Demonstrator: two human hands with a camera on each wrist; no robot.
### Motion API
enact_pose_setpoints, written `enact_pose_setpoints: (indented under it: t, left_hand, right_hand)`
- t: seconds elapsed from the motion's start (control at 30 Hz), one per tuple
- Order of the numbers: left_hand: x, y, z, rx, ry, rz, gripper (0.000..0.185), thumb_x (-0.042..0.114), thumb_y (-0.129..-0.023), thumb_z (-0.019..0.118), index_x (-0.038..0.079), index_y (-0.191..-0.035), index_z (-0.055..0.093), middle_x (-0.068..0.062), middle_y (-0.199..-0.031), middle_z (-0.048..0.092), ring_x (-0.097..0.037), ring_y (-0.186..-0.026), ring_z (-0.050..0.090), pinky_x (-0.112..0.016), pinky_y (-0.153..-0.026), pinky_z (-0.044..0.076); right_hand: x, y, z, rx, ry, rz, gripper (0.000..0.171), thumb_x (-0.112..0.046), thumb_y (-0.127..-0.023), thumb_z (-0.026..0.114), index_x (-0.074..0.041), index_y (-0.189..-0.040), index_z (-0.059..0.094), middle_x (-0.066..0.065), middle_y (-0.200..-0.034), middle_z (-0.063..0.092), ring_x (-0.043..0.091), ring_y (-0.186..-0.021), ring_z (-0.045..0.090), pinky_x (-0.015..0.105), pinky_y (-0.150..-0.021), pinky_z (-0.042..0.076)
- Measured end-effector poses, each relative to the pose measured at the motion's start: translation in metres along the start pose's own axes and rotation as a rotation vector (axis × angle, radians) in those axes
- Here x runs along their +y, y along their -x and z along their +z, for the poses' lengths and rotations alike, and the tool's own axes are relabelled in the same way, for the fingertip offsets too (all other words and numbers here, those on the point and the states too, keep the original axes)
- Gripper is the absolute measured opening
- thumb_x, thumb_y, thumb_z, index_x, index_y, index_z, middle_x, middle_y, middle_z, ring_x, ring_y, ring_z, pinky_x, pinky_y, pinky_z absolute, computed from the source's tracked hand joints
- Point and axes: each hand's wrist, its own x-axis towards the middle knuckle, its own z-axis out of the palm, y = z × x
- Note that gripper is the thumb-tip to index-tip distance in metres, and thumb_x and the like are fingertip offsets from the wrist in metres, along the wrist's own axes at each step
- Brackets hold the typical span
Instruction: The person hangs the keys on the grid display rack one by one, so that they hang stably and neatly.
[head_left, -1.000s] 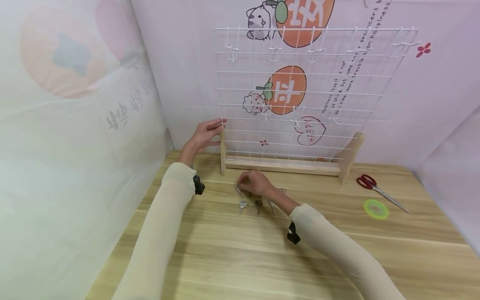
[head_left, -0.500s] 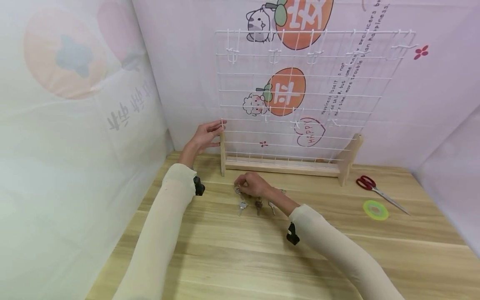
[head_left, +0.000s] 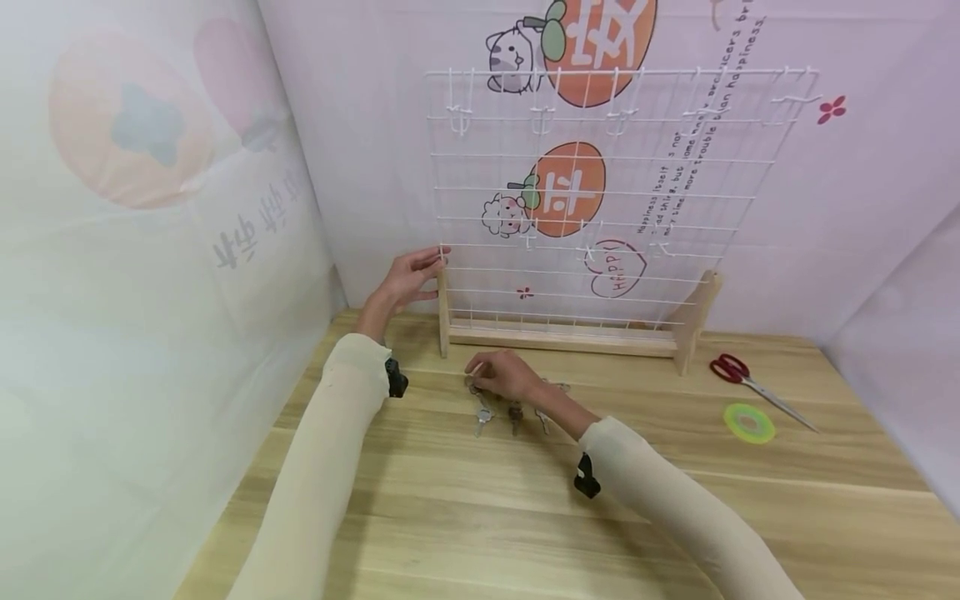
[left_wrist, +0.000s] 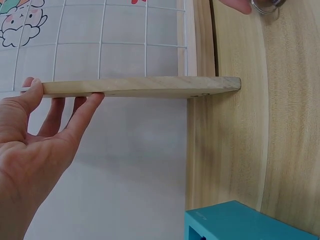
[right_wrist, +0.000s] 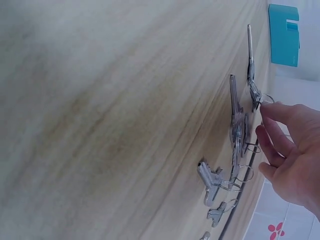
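My left hand (head_left: 408, 277) grips the upper end of the left wooden upright (left_wrist: 145, 86) of a white wire grid rack (head_left: 570, 158). Its fingers bear on the upright's outer face in the left wrist view. Low over the table, my right hand (head_left: 507, 373) pinches a key ring (right_wrist: 268, 98) between thumb and index finger. The silver key (right_wrist: 250, 55) on that ring points away from the fingers. Several other keys, among them a darker key (head_left: 515, 415) and a silver key (right_wrist: 210, 184), lie close by with their rings, partly hidden behind the right hand in the head view.
White hooks (head_left: 542, 121) hang along the rack's top, with smaller hooks (head_left: 588, 252) lower down. Red-handled scissors (head_left: 731, 368) and a yellow-green ring-shaped disc (head_left: 748, 423) lie right on the wooden table (head_left: 480, 517). A teal object (left_wrist: 245, 222) shows in both wrist views.
The head view has tilted slightly, shifting the scene a little lower. My right fingers stay at the key ring with only a small shift; my left hand keeps its place on the rack.
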Motion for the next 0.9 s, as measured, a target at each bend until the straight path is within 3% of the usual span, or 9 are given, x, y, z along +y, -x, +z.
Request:
enact_pose_setpoints:
  t: [0.27,0.57,0.9]
  left_hand:
    - [0.003,0.002,0.004,0.003,0.006,0.000,0.044,0.020,-0.110,0.054,0.017,-0.154,0.053,-0.007,-0.165,0.040,-0.031,-0.147,0.041,-0.061,-0.115,0.042]
    - [0.002,0.005,0.005,-0.001,-0.016,0.004,0.046,0.020,-0.111,0.053,0.015,-0.156,0.049,-0.009,-0.164,0.040,-0.031,-0.147,0.042,-0.059,-0.114,0.043]
    - [-0.002,0.002,0.005,0.019,0.000,-0.021,0.044,0.021,-0.110,0.054,0.021,-0.154,0.053,-0.007,-0.164,0.041,-0.029,-0.147,0.042,-0.059,-0.114,0.044]
  right_hand:
    - [-0.006,0.007,-0.016,0.038,-0.052,0.020,0.017,-0.009,-0.100,0.072,-0.012,-0.116,0.075,0.004,-0.105,0.078,0.018,-0.099,0.073,0.034,-0.087,0.061]
    - [-0.028,0.008,-0.048,0.125,-0.054,-0.183,0.020,-0.004,-0.096,0.075,-0.004,-0.116,0.077,0.007,-0.098,0.079,0.020,-0.091,0.076,0.041,-0.081,0.064]
    - [-0.077,0.002,-0.108,0.188,-0.135,-0.231,0.023,-0.003,-0.097,0.073,-0.003,-0.120,0.077,0.011,-0.108,0.079,0.022,-0.099,0.076,0.041,-0.092,0.062]
